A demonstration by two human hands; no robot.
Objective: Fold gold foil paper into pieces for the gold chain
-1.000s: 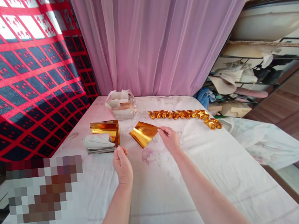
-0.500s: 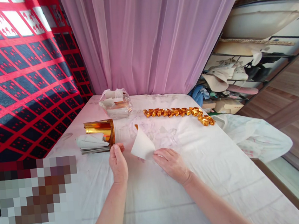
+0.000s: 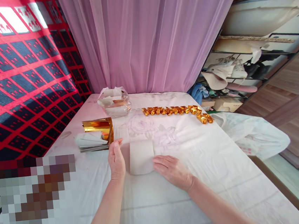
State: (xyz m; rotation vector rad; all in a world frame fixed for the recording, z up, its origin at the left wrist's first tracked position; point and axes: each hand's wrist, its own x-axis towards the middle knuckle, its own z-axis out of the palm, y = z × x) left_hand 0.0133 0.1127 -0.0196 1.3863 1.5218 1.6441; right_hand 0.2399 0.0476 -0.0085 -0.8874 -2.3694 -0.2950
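Paper sheet: pale, off-white side up, roughly square, lying flat on white-clothed table, near centre. Left hand upright at sheet's left edge, fingers loosely curled, gripping nothing visible. Right hand open, flat, fingertips on sheet's near right corner. One stack of sheets left of hands, top gold foil curled up. One clear bag far left, contents hard to make out. One row of folded gold pieces far right, count unclear. Pixelated patch near left.
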